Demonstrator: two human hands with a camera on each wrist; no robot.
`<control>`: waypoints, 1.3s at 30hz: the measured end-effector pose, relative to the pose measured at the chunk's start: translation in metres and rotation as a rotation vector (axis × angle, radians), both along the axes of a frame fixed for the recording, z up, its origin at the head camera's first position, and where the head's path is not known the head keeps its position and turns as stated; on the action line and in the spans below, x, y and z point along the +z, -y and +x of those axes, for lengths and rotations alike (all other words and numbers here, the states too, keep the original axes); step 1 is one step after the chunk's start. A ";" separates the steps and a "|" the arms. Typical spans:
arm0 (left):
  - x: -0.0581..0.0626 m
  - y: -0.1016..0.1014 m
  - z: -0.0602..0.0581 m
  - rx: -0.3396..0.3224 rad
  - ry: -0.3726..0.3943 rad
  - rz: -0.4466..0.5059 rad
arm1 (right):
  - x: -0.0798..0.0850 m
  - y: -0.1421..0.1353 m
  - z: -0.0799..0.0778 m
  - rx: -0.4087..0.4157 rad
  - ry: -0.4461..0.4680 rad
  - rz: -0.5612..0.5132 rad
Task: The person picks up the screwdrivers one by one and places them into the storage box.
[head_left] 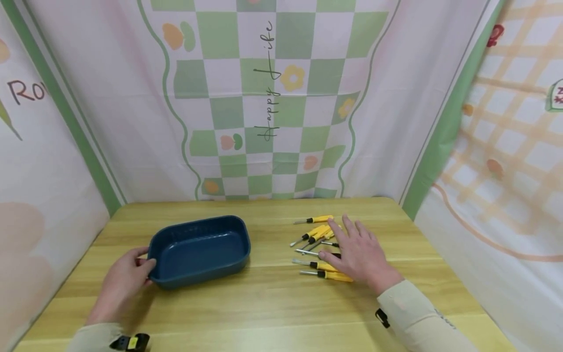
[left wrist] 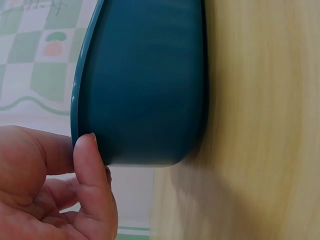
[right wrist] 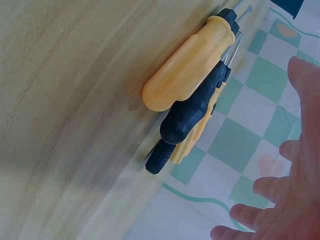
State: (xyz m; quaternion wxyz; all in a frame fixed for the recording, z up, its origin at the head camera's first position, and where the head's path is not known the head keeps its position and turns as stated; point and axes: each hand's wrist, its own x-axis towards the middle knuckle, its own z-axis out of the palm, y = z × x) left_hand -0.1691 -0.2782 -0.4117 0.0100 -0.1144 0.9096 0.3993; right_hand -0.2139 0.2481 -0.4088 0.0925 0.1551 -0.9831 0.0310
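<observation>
At the left of the table, my left hand (head_left: 124, 276) pinches the near-left end of a dark blue rectangular dish (head_left: 200, 249). In the left wrist view, thumb and fingers grip the rim of the dish (left wrist: 145, 85). Over on the right, my right hand (head_left: 358, 252) is spread above a loose group of screwdrivers, partly hiding them. Most have yellow handles, such as the front screwdriver (head_left: 336, 276) and the rearmost screwdriver (head_left: 321, 219). The right wrist view shows a yellow-handled screwdriver (right wrist: 182, 75) beside a black-handled screwdriver (right wrist: 192, 102), with the fingers apart from both.
Both things lie on a wood-grain table (head_left: 264, 308). A patterned curtain (head_left: 274, 112) hangs behind its far edge, and printed cloth (head_left: 497, 171) closes the right side. More cloth (head_left: 39, 195) hangs on the left.
</observation>
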 end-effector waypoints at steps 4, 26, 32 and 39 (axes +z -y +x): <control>0.001 -0.004 0.002 -0.020 -0.010 0.004 | 0.000 0.000 0.001 -0.002 0.003 0.004; 0.000 -0.028 0.004 -0.041 -0.018 0.030 | 0.003 0.001 0.010 0.018 0.014 -0.011; 0.002 -0.035 0.005 -0.063 -0.018 0.021 | 0.004 0.001 0.013 0.019 0.012 -0.023; 0.000 -0.043 0.006 -0.086 -0.016 0.020 | 0.005 0.000 0.016 0.019 0.056 -0.058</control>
